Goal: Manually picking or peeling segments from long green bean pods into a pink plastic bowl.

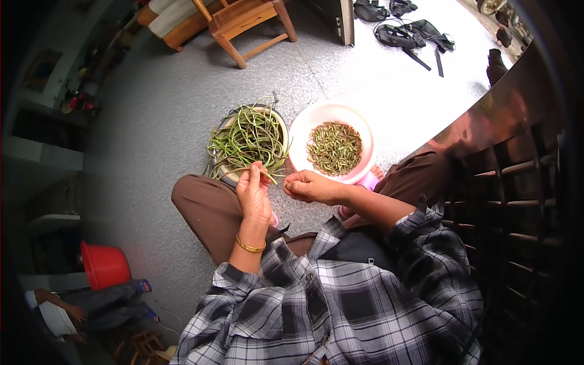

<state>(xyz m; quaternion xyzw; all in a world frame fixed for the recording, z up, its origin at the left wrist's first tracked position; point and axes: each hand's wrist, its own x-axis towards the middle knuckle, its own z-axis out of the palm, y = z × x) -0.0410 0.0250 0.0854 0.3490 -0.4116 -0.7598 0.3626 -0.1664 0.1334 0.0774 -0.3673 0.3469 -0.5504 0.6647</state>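
My left hand [254,191] pinches a few long thin green stalks [269,175] between thumb and fingers, their ends pointing right. Just right of those ends is my right hand [312,186], its fingers curled closed; whether a small piece is inside them is hidden. Beyond my left hand, a tangled heap of green and purplish stalks [248,137] overflows a round basin with a pale rim [285,132]. Beside it stands a pale pink plastic basin [303,123], with short cut stalk pieces [335,148] spread over its bottom.
A wooden chair [248,23] stands ahead, near a door edge [346,23]. Black straps and bags [401,36] lie on the bright floor. At right is a dark slatted piece of furniture [506,182]. A red bucket [106,265] and a seated person [91,305] are at left.
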